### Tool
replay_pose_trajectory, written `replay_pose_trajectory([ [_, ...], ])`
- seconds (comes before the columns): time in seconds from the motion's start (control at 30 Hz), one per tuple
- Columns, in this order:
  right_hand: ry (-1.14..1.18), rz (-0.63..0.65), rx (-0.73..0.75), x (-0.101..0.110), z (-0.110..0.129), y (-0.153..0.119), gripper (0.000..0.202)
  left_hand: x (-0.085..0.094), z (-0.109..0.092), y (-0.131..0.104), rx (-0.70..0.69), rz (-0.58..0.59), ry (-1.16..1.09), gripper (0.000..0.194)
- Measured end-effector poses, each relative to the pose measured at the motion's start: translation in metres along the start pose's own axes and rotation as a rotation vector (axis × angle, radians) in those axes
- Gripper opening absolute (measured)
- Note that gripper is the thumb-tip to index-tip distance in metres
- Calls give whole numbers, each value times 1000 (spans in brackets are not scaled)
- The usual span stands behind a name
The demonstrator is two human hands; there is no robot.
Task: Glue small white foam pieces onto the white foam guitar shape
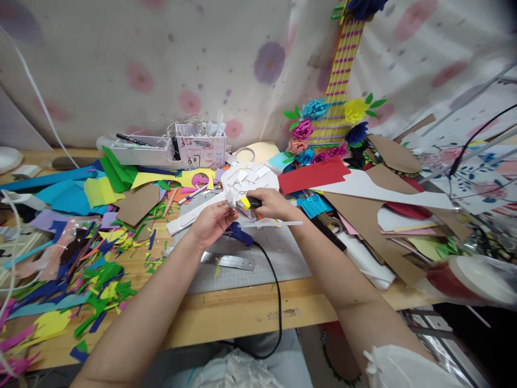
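My right hand [271, 203] grips a yellow and black utility knife [251, 202], its front end pointing left toward my other hand. The fingertips of my left hand [216, 220] are pinched at a small white piece [231, 196] by the knife's tip; the fingers partly hide it. Just beyond both hands lies a rounded white form [250, 178] covered with small white chips, and a long white strip [194, 214] extends from it to the lower left. Below my hands a blue glue gun [241, 235] rests on a grey cutting mat [242, 276], near a steel ruler [228, 261].
Paper scraps [109, 275] cover the left of the table. A white box [202, 145] and a tape roll [244, 154] stand at the back. Red board [313, 175] and cardboard [363, 229] lie right. A flower-decorated guitar shape [339, 81] leans behind. The glue gun's black cord [279, 302] hangs over the front edge.
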State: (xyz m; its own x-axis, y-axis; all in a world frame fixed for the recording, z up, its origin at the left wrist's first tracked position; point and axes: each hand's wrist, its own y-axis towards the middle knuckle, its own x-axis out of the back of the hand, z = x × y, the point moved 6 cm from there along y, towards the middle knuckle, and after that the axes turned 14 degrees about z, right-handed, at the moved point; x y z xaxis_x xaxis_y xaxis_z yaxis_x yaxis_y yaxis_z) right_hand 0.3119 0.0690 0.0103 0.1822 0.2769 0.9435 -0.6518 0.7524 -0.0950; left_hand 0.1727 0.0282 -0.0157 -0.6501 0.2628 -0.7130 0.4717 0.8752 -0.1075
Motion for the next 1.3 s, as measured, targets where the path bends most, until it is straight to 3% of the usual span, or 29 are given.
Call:
replay_pose_trajectory([
  [0.27, 46, 15, -26, 0, -6, -2, 15, -1, -3, -1, 47, 155, 88, 3],
  [0.4, 72, 12, -43, 1, -7, -1, 12, -4, -6, -2, 48, 194, 116, 7],
  [0.83, 233, -83, 46, 13, 5, 7, 13, -13, -36, -4, 86, 47, 123, 13],
  [1.3, 213, -66, 4, 2, -1, 0, 17, -11, -21, -5, 34, -17, 151, 20],
])
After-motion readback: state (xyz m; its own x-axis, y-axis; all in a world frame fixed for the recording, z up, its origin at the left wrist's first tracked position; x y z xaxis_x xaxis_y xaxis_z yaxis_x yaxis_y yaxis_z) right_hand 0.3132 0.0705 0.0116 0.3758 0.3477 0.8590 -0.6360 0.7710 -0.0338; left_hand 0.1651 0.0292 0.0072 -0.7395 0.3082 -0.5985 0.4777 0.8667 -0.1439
